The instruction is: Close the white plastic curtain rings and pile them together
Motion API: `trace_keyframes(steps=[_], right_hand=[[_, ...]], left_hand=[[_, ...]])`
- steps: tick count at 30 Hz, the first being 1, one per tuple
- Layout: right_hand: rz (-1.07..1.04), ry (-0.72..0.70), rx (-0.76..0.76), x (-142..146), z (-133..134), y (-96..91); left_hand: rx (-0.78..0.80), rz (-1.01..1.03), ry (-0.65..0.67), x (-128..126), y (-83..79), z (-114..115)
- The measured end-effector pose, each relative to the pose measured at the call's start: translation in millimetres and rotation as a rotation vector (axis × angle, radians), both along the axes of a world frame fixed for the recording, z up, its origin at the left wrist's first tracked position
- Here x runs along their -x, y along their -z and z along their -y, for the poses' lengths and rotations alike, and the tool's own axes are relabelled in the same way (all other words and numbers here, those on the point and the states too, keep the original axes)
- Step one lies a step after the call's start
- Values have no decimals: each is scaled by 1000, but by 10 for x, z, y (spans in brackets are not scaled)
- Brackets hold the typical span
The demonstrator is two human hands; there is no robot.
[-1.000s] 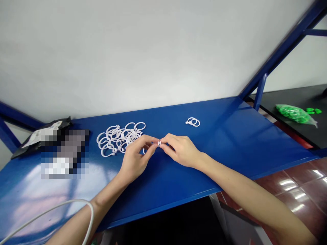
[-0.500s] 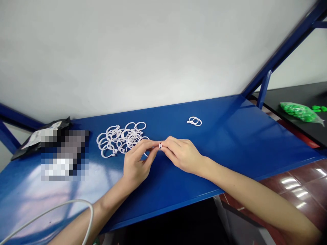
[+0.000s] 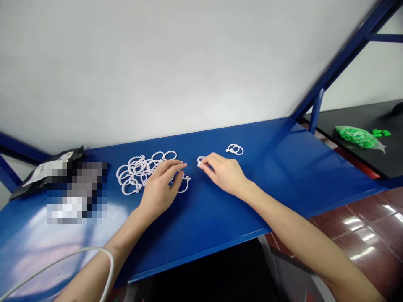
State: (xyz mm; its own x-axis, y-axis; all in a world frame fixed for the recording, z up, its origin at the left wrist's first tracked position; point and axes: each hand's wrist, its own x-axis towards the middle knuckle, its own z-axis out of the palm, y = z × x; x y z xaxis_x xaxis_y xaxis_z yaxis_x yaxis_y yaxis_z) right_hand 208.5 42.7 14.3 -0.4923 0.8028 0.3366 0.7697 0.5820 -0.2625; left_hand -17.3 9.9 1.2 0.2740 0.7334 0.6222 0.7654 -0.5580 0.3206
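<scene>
Right hand (image 3: 225, 174) pinches a white ring (image 3: 200, 160) (fingers curled).

Both forearms reaching forward over blue shelf (image 3: 283, 167), bare, converging toward its middle. Left hand (image 3: 159, 188) lying palm down, low over shelf, fingers (image 3: 171, 167) stretching forward, slightly spread, thumb tucked under on right side. Right hand (image 3: 225, 174) sitting just right of left hand, not touching it, wrist angling in from shelf's front right edge, fingertips (image 3: 203, 162) pinching together, pointing left. Right forearm running long, diagonal, off shelf's front edge.
</scene>
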Motion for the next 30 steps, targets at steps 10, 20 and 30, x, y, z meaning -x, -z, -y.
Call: trace_keyframes(steps=[10,20,30], right_hand=[[230,508,67,-390,-261,-116],[43,184,20,-153,-102,-31],[-234,-205,223,112,156,57]], left_hand=[[163,-362,-20,139,46,-49],[128,-246,3,155,67,-77],[53,-6,61,33,-111,21]])
